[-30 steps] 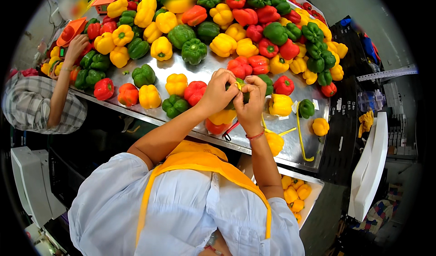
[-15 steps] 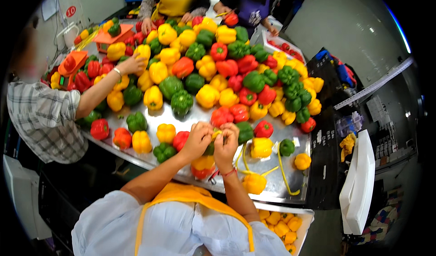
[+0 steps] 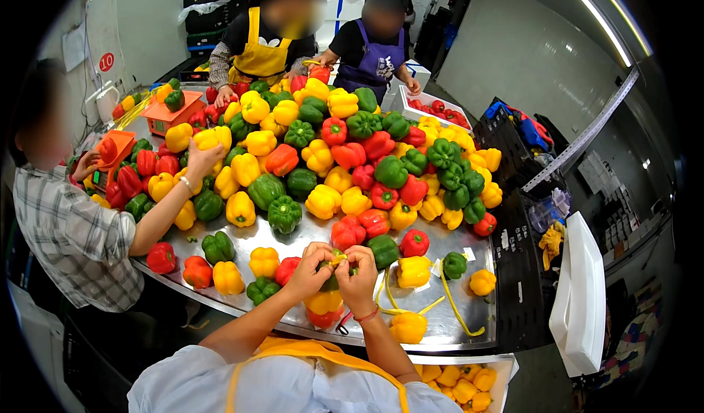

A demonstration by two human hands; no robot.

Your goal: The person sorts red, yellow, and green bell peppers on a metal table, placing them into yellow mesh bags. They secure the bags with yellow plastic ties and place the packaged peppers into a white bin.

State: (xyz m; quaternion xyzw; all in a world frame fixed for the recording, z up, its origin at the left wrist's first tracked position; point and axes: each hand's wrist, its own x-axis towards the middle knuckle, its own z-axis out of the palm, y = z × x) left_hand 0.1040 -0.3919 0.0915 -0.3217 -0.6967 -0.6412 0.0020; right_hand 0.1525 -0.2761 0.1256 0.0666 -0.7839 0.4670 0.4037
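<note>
My left hand (image 3: 311,272) and my right hand (image 3: 357,275) meet at the front of the metal table, fingers pinched on a thin yellow strip (image 3: 339,258). Just under them is a stacked group of bell peppers: a green one mostly hidden by my fingers, a yellow bell pepper (image 3: 323,301) and a red bell pepper (image 3: 325,318) at the bottom. Whether the strip passes all the way around the group is hidden. Right of my hands, more yellow strips (image 3: 456,304) lie loose near a yellow bell pepper (image 3: 413,272) and a small green bell pepper (image 3: 455,266).
A big heap of mixed bell peppers (image 3: 301,181) covers the far part of the metal table (image 3: 257,310). At left a co-worker's hand (image 3: 202,162) reaches into it, near orange scales (image 3: 165,112). Two more people stand opposite. A white box of yellow peppers (image 3: 506,369) sits below the front edge.
The view has tilted up, showing more of the people opposite. My hands stay together on the strip, fingers slightly shifted. The left co-worker's other hand now shows by the orange scale.
</note>
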